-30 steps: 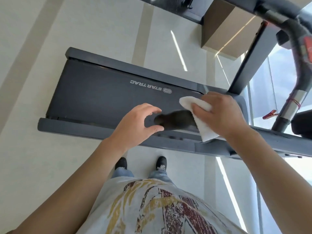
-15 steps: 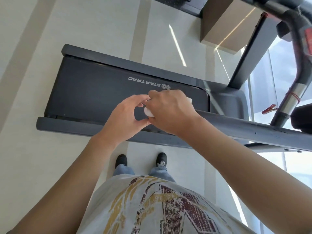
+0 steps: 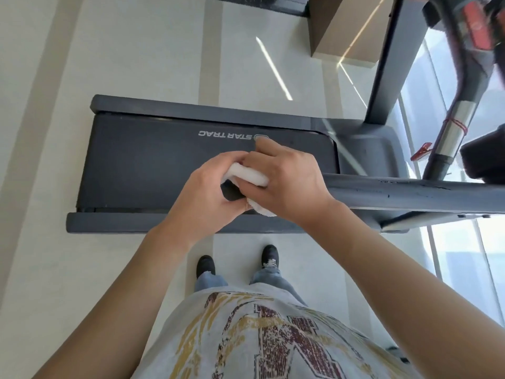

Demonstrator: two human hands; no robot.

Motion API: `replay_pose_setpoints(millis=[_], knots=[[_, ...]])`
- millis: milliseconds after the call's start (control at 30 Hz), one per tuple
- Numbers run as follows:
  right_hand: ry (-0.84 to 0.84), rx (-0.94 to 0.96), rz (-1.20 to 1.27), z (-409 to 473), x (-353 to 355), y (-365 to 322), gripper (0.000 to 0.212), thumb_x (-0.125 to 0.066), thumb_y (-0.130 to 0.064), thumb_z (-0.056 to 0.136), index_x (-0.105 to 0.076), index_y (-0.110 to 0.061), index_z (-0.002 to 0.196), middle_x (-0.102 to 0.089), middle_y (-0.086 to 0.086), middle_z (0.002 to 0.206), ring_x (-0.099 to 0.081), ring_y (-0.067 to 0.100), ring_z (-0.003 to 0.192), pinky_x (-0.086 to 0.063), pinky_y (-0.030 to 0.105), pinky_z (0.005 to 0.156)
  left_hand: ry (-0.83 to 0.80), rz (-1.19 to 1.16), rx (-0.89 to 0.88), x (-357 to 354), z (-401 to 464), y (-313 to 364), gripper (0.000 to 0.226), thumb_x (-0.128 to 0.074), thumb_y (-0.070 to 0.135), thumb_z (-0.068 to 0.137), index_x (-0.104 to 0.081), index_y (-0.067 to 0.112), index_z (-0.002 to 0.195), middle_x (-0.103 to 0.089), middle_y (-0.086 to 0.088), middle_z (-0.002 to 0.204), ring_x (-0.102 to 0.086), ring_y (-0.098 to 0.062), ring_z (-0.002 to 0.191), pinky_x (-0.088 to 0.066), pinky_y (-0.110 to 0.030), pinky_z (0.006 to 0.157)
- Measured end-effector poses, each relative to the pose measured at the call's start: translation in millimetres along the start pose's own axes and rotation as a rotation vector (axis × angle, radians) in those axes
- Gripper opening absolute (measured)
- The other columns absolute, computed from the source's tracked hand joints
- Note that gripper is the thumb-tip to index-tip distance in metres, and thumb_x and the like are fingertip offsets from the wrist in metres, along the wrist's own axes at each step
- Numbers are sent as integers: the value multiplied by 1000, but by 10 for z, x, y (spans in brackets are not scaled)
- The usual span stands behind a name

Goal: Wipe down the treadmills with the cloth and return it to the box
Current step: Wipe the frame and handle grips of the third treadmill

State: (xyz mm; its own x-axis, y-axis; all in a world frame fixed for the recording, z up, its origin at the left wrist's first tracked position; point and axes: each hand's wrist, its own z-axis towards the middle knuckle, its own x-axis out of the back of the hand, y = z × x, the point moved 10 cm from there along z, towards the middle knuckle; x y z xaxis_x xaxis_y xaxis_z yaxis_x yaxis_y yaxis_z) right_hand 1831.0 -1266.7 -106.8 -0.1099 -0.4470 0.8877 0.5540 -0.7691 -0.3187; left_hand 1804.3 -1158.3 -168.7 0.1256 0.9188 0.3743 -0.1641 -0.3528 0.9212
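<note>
A dark grey treadmill [image 3: 153, 162] lies across the floor in front of me, its handrail [image 3: 410, 191] running out to the right. At the near end of that rail my right hand [image 3: 287, 181] grips a white cloth [image 3: 247, 175] wrapped over the rail's black tip. My left hand [image 3: 202, 195] meets it from the left, its fingers curled onto the same cloth. Most of the cloth is hidden under both hands. A cardboard box [image 3: 347, 28] stands on the floor beyond the treadmill at the upper right.
The treadmill's upright post [image 3: 388, 64] and a curved handle with a metal sleeve [image 3: 456, 124] rise at the right. A red clip [image 3: 422, 151] hangs near that handle. Glass panels run along the right side. My feet stand on pale floor just before the treadmill.
My right hand slid the cloth left along the handrail to its tip. My left hand, held open beside the tip, has closed onto the cloth too.
</note>
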Motion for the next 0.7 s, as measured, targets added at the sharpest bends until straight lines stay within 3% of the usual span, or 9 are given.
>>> replay_pose_setpoints(millis=[100, 167, 333, 567, 700], knots=[[77, -63, 13, -135, 206, 325, 23, -73, -36, 85, -65, -20, 71, -45, -5, 68, -35, 16, 53, -29, 24, 44, -49, 35, -19, -279, 99, 141, 58, -88, 19, 82, -63, 22, 134, -70, 16, 120, -67, -14, 114, -54, -35, 97], [119, -69, -7, -245, 340, 495, 28, -73, -36, 87, -62, -18, 68, -43, -5, 67, -33, 16, 53, -27, 24, 44, -54, 146, -56, -442, 175, 235, 55, -86, 31, 83, -63, 27, 132, -69, 17, 120, -65, -13, 112, -55, -42, 92], [227, -83, -120, -532, 639, 950, 38, -65, -36, 93, -59, -16, 62, -41, -4, 64, -36, 19, 50, -29, 29, 38, -24, 531, -146, -640, 321, 429, 50, -67, 70, 85, -67, 37, 123, -70, 19, 104, -62, -11, 94, -54, -37, 69], [305, -153, -229, -815, 913, 1461, 38, -63, -33, 92, -55, -18, 58, -38, -4, 61, -36, 20, 52, -26, 30, 39, 27, 571, -155, -640, 318, 439, 45, -69, 70, 86, -73, 35, 114, -73, 19, 103, -65, -10, 92, -53, -35, 70], [334, -228, -210, -778, 892, 1403, 46, -51, -41, 96, -51, -17, 57, -40, -2, 62, -32, 19, 51, -22, 25, 42, 34, 549, -149, -620, 312, 431, 47, -71, 69, 85, -74, 33, 115, -73, 19, 103, -66, -10, 93, -53, -36, 73]])
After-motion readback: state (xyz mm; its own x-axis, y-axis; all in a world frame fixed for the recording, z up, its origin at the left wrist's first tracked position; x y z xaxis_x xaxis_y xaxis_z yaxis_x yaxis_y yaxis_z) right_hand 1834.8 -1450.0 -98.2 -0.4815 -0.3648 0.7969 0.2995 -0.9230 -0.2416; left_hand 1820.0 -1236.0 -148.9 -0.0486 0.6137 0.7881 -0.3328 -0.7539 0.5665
